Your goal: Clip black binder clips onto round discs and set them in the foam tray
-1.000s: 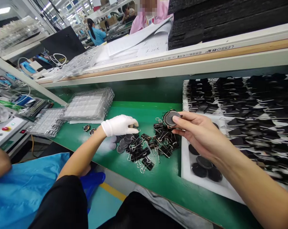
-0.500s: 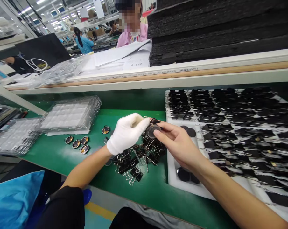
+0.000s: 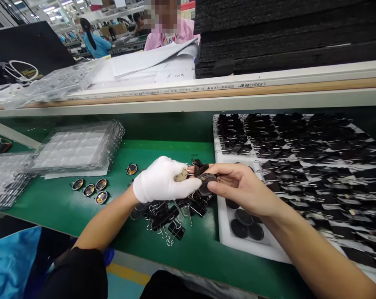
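My left hand (image 3: pixel 164 179), in a white glove, is closed with thumb and fingers on the wire handles of a black binder clip (image 3: pixel 200 168). Bare, my right hand (image 3: pixel 242 187) pinches a round black disc (image 3: pixel 207 187) between thumb and fingers, right beside the clip's jaws. Whether the clip bites on the disc's edge I cannot tell. Under both hands lies a pile of loose binder clips (image 3: pixel 164 218) on the green table (image 3: pixel 188 257). Several black discs (image 3: pixel 244 218) rest in a recess of the white foam tray (image 3: pixel 222 230), just right of the pile.
Rows of black clipped pieces (image 3: pixel 306 141) fill the foam tray. Several small round amber-centred parts (image 3: pixel 89 190) lie at left, near stacked clear plastic trays (image 3: pixel 72 147). A white rail (image 3: pixel 181 107) crosses behind; beyond it are papers (image 3: pixel 144 68), black foam sheets (image 3: pixel 284 37) and a person in pink.
Both hands have moved slightly right and down in view, still together at the disc. The clip in the left fingers now shows more plainly. The camera view has shifted to the right.
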Tool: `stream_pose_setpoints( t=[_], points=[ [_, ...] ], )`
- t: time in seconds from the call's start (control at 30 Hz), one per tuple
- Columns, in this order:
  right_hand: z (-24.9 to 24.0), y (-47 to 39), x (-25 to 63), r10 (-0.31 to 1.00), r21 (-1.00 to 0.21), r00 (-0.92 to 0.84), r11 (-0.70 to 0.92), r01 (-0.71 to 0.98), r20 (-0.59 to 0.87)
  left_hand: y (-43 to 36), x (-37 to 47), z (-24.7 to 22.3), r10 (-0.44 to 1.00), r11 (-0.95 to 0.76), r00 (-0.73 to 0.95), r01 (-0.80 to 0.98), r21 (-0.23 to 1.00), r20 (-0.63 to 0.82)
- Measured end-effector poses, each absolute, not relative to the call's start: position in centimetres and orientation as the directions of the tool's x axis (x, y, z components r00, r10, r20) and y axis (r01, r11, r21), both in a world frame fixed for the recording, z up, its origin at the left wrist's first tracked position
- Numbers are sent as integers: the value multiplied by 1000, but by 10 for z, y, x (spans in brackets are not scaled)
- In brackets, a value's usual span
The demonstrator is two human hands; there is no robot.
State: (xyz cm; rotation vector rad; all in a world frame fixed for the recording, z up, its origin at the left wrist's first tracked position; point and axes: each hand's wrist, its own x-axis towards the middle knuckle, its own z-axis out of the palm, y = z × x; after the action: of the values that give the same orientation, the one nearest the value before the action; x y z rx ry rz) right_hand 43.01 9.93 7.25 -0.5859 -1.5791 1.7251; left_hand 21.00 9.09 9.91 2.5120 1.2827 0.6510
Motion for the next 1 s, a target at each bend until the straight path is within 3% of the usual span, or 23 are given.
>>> stream_pose_setpoints(
  t=[0.13, 0.33, 0.47, 0.63, 1.0],
  points=[
    [74, 100, 429, 837, -970, -536, -32, -243, 106, 97, 206, 97, 839, -543, 454, 733, 409, 301],
    [77, 98, 413, 975, -811, -215, -174, -558, -61, 98, 205, 98, 928, -362, 327, 681, 636, 178],
    [69, 99, 406, 973, -773, -204, -214, -597, -112, 94, 213, 92, 940, -325, 294, 611, 722, 174],
    [60, 102, 406, 975, -809, -201, -193, -556, -95, 93, 217, 84, 944, -309, 278, 553, 774, 178],
    [53, 98, 401, 970, -799, -220, -211, -563, -101, 91, 227, 81, 941, -319, 288, 594, 738, 175]
  ],
)
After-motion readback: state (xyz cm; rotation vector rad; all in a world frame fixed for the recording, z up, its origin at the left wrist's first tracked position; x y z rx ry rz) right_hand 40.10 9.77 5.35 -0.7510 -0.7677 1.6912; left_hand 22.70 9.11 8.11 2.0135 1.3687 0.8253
